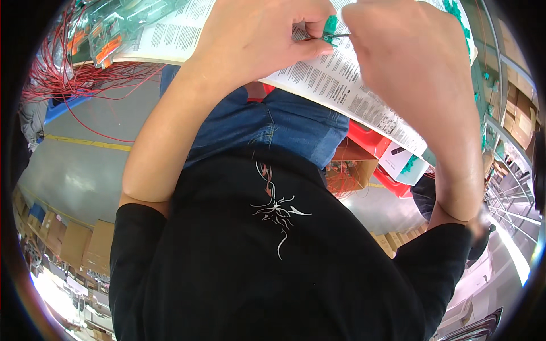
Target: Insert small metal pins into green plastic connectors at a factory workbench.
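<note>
Between the thumb and fingers of my left hand (267, 37) is pinched a small green plastic piece (330, 25), held just above the table's printed paper. My right hand (406, 48) is closed close beside it. A thin dark metal tip (342, 35) runs from the right hand to the green piece and seems to touch it. The rest of that thin tool is hidden inside the right hand, and its kind cannot be made out.
Printed paper (364, 94) covers the table. Clear plastic parts with orange pieces (108, 48) lie at the far left, above a tangle of red wires (62, 79) hanging over the edge. Small green pieces (458, 14) lie far right. Red bins (367, 138) and a cardboard box (364, 170) stand below.
</note>
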`<state>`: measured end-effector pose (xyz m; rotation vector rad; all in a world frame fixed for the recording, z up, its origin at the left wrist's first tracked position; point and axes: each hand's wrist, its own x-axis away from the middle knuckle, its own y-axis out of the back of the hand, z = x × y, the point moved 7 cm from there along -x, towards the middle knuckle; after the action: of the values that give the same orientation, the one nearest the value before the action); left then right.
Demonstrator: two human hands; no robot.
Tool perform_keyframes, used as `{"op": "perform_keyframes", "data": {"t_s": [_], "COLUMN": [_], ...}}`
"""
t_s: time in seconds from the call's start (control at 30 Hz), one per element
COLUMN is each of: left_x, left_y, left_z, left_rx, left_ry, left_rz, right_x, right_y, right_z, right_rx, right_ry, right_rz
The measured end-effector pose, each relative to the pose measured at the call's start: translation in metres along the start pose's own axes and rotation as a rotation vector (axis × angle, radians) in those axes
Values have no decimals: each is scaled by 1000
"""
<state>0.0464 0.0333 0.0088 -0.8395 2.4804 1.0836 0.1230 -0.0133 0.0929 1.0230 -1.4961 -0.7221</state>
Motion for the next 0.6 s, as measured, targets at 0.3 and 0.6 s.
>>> {"op": "perform_keyframes", "data": {"t_s": [0.3, 0.6], "left_x": [5, -9], "left_y": [-2, 9], "left_z": [1, -13], "left_rx": [-35, -5], "left_ry": [-181, 162], "left_rz": [-137, 162], "right_x": [42, 53], "right_y": [-55, -60], "right_z": [-46, -33], "right_rx": [-676, -543], "right_ry": [-160, -230], "right_rz": [-508, -556]}}
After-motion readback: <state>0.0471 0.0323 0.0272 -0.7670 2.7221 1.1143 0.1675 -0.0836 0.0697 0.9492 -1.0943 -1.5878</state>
